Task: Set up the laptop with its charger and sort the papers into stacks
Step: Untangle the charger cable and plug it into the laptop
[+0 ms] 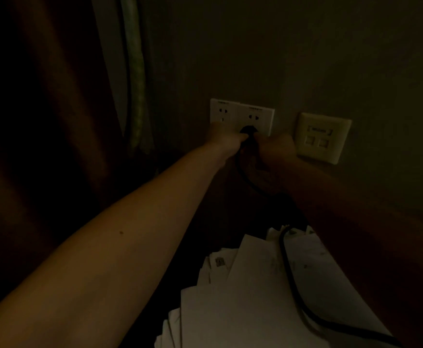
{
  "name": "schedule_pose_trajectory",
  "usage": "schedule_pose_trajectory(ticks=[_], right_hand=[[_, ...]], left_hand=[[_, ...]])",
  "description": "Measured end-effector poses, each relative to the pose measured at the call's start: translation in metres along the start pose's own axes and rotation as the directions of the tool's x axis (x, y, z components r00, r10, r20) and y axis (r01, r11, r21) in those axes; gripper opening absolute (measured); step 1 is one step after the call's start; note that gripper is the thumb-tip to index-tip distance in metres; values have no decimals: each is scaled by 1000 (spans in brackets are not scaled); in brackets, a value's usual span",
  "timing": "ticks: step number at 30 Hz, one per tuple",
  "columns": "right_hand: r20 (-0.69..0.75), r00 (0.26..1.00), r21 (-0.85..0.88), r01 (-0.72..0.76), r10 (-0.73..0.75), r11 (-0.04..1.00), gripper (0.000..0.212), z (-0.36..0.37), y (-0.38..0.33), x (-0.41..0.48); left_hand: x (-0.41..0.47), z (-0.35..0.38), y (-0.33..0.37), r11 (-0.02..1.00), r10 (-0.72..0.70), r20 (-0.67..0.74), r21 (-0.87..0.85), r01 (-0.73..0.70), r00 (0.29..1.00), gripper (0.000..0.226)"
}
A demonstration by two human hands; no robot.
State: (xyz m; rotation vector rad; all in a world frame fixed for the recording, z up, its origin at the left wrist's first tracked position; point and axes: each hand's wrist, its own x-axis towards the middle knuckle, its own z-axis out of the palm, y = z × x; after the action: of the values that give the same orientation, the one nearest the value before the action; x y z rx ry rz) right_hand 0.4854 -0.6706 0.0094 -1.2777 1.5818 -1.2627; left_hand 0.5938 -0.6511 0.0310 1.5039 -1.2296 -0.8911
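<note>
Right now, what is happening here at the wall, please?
A person reaches to the white wall socket with both hands. The left hand and the right hand hold the black plug at the socket's right outlet. The dim light does not show whether it is fully in. Its black cable runs down across the papers, which lie below in a loose, unsorted pile.

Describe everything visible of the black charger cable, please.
The black cable is thick, round and looks rubbery. Its plug end sits at the lower right socket of the white wall plate; the left hand and right hand both grip it there. It hangs down, then curves across the loose papers, lying on them, and leaves the frame bottom right.
</note>
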Motion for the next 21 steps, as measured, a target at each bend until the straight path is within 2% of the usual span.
schedule_pose_trajectory(ticks=[4,7,9,11,13,16,21], right_hand=[[35,999,-2,-27,27,1000,33,5,3,-1],[23,999,-36,-28,29,999,41,6,3,0],[9,1000,-16,-26,26,1000,50,7,5,2],[-20,1000,-18,-15,15,1000,54,8,3,0],[-39,999,26,-23,24,999,61,10,1,2],[-47,998,36,-33,35,999,58,12,0,3],[-55,996,106,-71,77,992,52,14,-8,0]], left_hand=[[1,-1,-9,998,3,37,65,-5,999,32],[0,-1,-16,999,10,26,46,-11,1000,13],[2,0,-18,1000,10,17,12,-10,1000,19],[1,0,-16,999,10,1,-42,-10,1000,12],[1,0,-13,997,-15,9,-76,16,1000,29],[2,1,-11,991,-68,55,-112,74,996,45],[11,2,-6,985,-99,84,-136,110,992,50]])
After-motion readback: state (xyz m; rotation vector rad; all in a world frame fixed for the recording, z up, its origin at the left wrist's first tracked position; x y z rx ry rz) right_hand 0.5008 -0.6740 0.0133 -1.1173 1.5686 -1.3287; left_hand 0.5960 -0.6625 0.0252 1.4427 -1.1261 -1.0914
